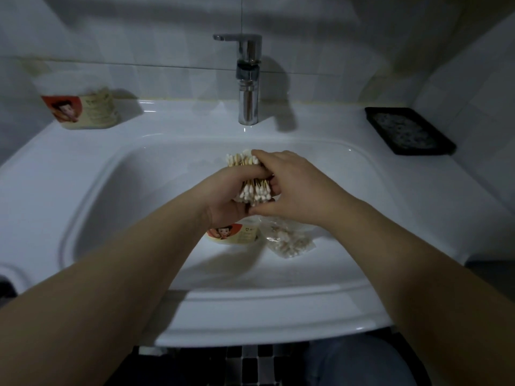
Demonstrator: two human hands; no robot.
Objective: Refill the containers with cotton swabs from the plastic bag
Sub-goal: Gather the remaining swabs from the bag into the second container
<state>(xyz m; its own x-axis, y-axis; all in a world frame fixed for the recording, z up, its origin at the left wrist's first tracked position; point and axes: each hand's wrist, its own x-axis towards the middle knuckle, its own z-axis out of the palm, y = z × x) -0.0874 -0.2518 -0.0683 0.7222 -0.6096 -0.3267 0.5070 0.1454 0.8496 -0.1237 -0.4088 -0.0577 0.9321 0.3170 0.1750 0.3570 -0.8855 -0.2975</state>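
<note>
Partway through, judging by the layout. At the centre of the frame, above the sink point(125, 190): a thick bundle of cotton swabs point(252, 190), out of the bag but not yet in any container. Wrapped round its middle by the curled fingers of the left hand point(228, 199); clamped end to end by the right hand point(295, 188), fingers over the far tips and thumb under the near ones, apparently to square the bundle up.

Directly below the hands, down in the basin: one container point(232, 236) with a red label, mostly hidden, fill level impossible to tell. Just right of it, the plastic bag point(289, 240), crumpled, with more swabs visible inside. At the upper left of the frame, on the sink's ledge: a second container point(83, 107), blurred, contents unreadable.

Left to do, probably: drop this bundle into a container, then empty the bag's remainder into whichever one lacks swabs.
</note>
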